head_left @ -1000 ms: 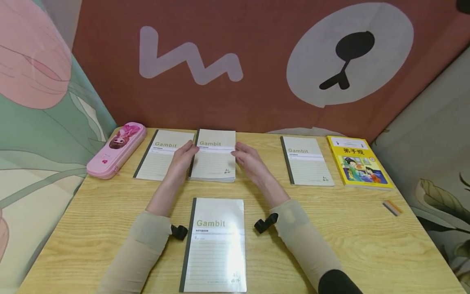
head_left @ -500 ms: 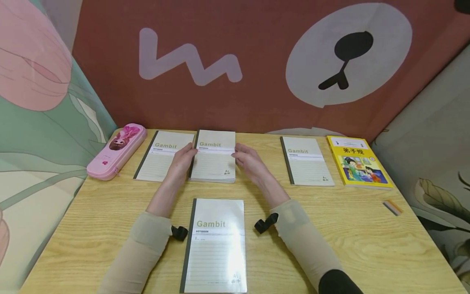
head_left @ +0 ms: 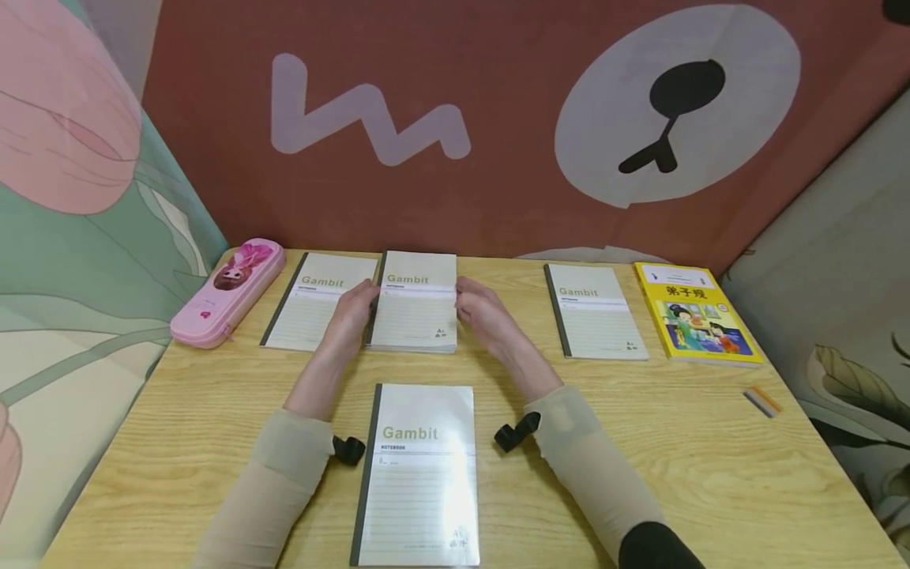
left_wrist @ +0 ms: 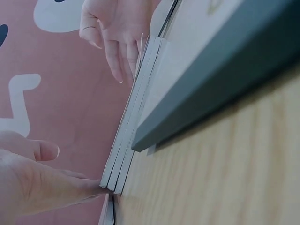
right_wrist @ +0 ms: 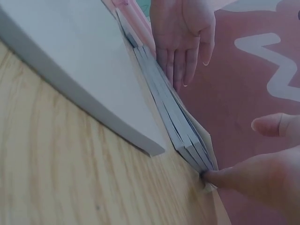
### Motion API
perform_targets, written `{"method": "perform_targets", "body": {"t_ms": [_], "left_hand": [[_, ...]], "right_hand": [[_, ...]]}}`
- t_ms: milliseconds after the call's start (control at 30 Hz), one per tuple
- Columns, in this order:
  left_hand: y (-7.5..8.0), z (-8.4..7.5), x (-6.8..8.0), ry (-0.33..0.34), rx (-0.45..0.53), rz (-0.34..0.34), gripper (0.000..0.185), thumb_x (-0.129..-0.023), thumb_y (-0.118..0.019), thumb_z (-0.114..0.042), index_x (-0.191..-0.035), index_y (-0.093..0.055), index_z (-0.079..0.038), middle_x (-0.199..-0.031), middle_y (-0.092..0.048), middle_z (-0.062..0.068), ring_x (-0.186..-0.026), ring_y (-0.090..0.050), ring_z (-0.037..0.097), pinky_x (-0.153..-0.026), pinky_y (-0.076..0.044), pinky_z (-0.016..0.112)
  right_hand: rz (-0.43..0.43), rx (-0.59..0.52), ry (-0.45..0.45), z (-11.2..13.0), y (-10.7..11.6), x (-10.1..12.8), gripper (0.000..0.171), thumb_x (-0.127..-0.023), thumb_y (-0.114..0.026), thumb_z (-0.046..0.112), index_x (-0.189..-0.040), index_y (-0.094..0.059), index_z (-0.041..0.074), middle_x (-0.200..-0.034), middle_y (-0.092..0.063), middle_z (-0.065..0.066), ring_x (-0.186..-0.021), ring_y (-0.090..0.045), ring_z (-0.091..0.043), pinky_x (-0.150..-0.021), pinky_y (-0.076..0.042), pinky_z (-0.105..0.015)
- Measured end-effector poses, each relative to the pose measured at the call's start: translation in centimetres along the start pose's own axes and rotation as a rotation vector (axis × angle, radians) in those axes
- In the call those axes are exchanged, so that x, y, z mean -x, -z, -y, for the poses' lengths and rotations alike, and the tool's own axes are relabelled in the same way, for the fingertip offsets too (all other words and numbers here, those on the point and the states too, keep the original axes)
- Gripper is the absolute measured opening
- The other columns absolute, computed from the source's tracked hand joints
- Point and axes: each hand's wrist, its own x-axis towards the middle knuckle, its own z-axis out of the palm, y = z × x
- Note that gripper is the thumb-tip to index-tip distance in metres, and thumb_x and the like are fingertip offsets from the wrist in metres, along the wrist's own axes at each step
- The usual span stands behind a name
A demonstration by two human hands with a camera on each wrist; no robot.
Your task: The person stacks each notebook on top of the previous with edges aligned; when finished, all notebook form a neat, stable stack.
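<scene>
A stack of notebooks (head_left: 414, 312) with "Gambit" on its top cover lies at the back of the table, left of the middle. My left hand (head_left: 348, 316) is at its dark spine side and my right hand (head_left: 490, 316) at its right edge. In the left wrist view, the fingers of the left hand (left_wrist: 28, 176) reach straight to the stack's side (left_wrist: 129, 122), thumb raised off it. The right wrist view has the right hand (right_wrist: 272, 180) likewise, extended fingers touching the stack's edge (right_wrist: 168, 105). A single notebook (head_left: 419, 490) lies in front, between the forearms.
Another notebook (head_left: 309, 316) lies left of the stack, partly behind the left hand, beside a pink pencil case (head_left: 227, 292). Further right are a notebook (head_left: 597, 316), a yellow book (head_left: 700, 316) and a small striped eraser-like piece (head_left: 762, 401). A printed cloth (head_left: 498, 213) backs the wooden table (head_left: 711, 474).
Both thumbs have drawn back from the top cover's edges. The stack's lower edges look more even than a second ago. Everything else stays put.
</scene>
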Motion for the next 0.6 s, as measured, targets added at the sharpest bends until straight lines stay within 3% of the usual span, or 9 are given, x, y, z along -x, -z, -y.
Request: {"method": "perform_targets", "body": {"t_ms": [233, 400, 600], "left_hand": [[0.5, -0.3, 0.4, -0.03, -0.016, 0.01, 0.065, -0.108, -0.037, -0.026, -0.165, -0.015, -0.005, -0.176, -0.007, 0.004, -0.163, -0.003, 0.02, -0.135, -0.01, 0.036], [0.8, -0.9, 1.3, -0.067, -0.087, 0.004, 0.064, -0.108, -0.036, -0.029, -0.165, -0.015, -0.008, -0.175, -0.012, 0.004, -0.163, -0.01, 0.024, -0.135, -0.013, 0.039], [1.2, -1.0, 3.5, -0.134, -0.384, 0.036, 0.061, -0.11, -0.036, -0.035, -0.165, -0.021, -0.013, -0.172, -0.025, 0.011, -0.16, -0.022, 0.032, -0.132, -0.022, 0.048]], "right_hand": [[-0.052, -0.076, -0.023, 0.2, 0.5, 0.8, 0.078, -0.094, -0.044, -0.001, -0.163, -0.008, -0.004, -0.172, -0.01, -0.024, -0.16, -0.016, -0.032, -0.134, -0.016, -0.045], [-0.044, -0.002, -0.033, 0.7, 0.7, 2.4, 0.072, -0.1, -0.048, 0.005, -0.163, -0.014, -0.001, -0.172, -0.011, -0.022, -0.16, -0.018, -0.036, -0.131, -0.025, -0.053], [-0.035, 0.162, -0.041, 1.2, 1.4, 5.5, 0.067, -0.103, -0.049, 0.012, -0.162, -0.02, 0.0, -0.169, -0.022, -0.023, -0.155, -0.029, -0.039, -0.126, -0.033, -0.055]]}}
